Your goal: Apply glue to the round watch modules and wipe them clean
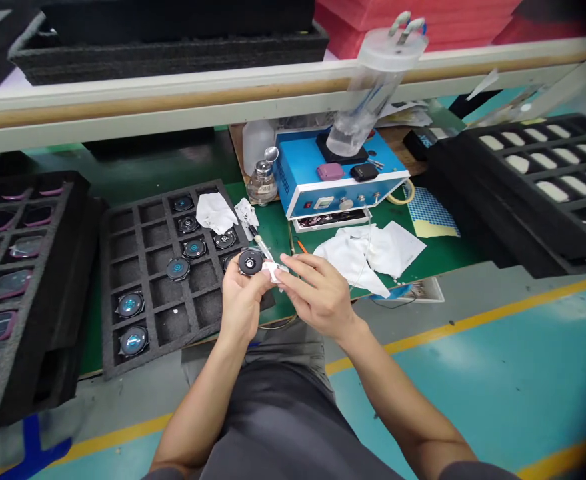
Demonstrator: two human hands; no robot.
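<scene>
A round black watch body (251, 262) is gripped between the thumb and fingers of my left hand (240, 300), its back with a round sensor turned up. A small piece of white cloth (274, 270) lies against the watch's right side, under my left thumb. My right hand (323, 293) pinches that cloth with its fingertips. Just beneath my hands sits a grey foam tray (165, 310) with square compartments. Several round watch bodies (177, 268) rest in it, and a crumpled white cloth (216, 213) lies over its far right corner.
A blue machine (343, 180) carries a clear cylinder (367, 93). Left of it stands a glass pump bottle (262, 183). White cloths (357, 257) lie on the green table at right. Foam trays of parts flank both sides (67, 267) and a shelf edge (183, 100) crosses above.
</scene>
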